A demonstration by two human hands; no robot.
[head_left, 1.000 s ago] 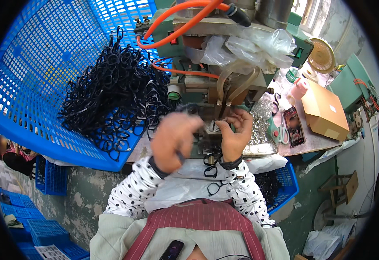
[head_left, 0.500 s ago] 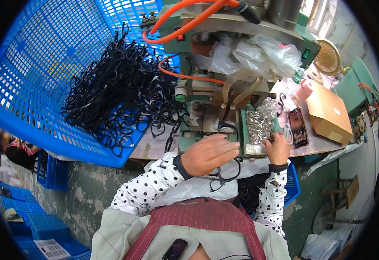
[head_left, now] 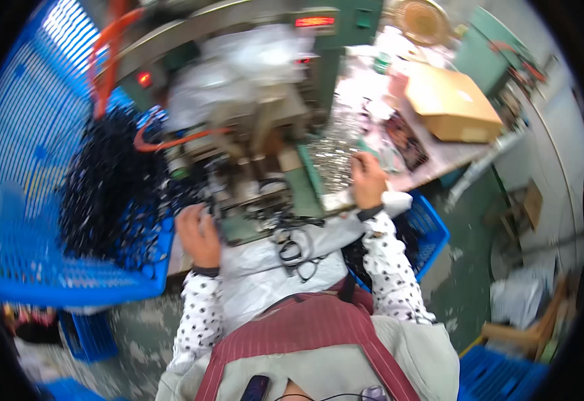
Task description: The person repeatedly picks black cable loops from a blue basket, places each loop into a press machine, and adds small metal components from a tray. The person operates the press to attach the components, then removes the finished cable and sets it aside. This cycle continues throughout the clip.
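Note:
My left hand is at the table's front edge, left of the machine, beside loose black eyeglass frames. Its fingers look spread, slightly blurred, and nothing shows in them. My right hand is at the right side of a green-edged tray of small shiny metal parts. Its thumb and fingertips are drawn together; anything between them is too small to make out. Between my hands, a black eyeglass frame lies at the front of the press machine, over white sheeting.
A big blue basket on the left holds a heap of black frames. To the right are a phone and a cardboard box. Below the table edge stands another blue basket. An orange hose crosses the machine.
My left hand has moved left, away from the eyeglass frame before the machine, to the loose frames. My right hand stays by the metal parts. The whole view has swung and blurred.

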